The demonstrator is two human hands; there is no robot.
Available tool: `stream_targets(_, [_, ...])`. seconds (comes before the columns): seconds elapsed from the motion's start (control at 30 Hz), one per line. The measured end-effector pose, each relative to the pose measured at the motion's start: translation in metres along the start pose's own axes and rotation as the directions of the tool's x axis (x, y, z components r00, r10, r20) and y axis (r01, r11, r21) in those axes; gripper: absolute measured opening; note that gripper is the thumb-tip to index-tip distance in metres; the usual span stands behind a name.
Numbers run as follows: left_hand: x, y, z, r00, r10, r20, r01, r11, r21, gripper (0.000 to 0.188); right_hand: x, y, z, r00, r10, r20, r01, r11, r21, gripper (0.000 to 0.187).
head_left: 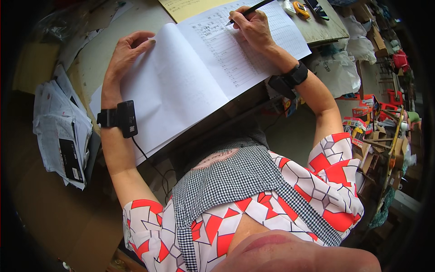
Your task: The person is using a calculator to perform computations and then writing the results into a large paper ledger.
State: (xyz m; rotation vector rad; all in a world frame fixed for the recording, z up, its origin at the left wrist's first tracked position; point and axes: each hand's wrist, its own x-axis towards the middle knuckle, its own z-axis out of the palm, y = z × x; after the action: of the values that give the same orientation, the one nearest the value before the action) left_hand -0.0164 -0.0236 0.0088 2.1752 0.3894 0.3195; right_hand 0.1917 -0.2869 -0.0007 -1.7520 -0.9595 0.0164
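My right hand (254,31) is closed round a dark pen (259,5). The pen's tip meets the right page of an open notebook (181,86), among rows of handwriting in a ruled table. My left hand (128,55) rests at the upper left of the blank left page, fingers bent and thumb apart from them. Its fingertips touch the paper near the page's top edge. Each wrist wears a black strap with a small device; a cable runs down from the left device (127,119).
A yellow sheet (188,9) lies beyond the notebook. An orange tape measure (301,10) and a dark phone-like object (317,9) sit at the far right of the table (328,27). Stacked papers (61,122) stand at left; plastic bags (337,72) and boxes (358,122) crowd the right.
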Motion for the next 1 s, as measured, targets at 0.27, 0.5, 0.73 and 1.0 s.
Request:
stream_targets(0.27, [-0.0006,0.0017,-0.0005,1.0,-0.005,0.004,0.005,1.0,-0.003,0.027,0.0016,0.0043,0.0004,0.991,-0.135,0.012,0.136,0.99,-0.042,0.025])
stream_targets(0.5, [0.0014,-0.001,-0.0014,1.0,-0.025,0.011,0.025,0.999,0.02,0.03,0.0023,0.0064,0.0025,0.985,-0.168,0.025,0.17,0.983,-0.069,0.025])
stream_targets(0.73, [0.0003,-0.0023,-0.0016,1.0,-0.02,0.0,0.02,0.999,0.037,0.031,0.0025,0.0067,0.0023,0.982,-0.185,0.02,0.187,0.978,-0.095,0.023])
stream_targets(1.0, [0.0007,0.0002,-0.0024,1.0,-0.006,0.022,0.006,1.0,0.019,0.029,0.0021,0.0063,0.0009,0.986,-0.164,0.035,0.167,0.978,-0.124,0.023])
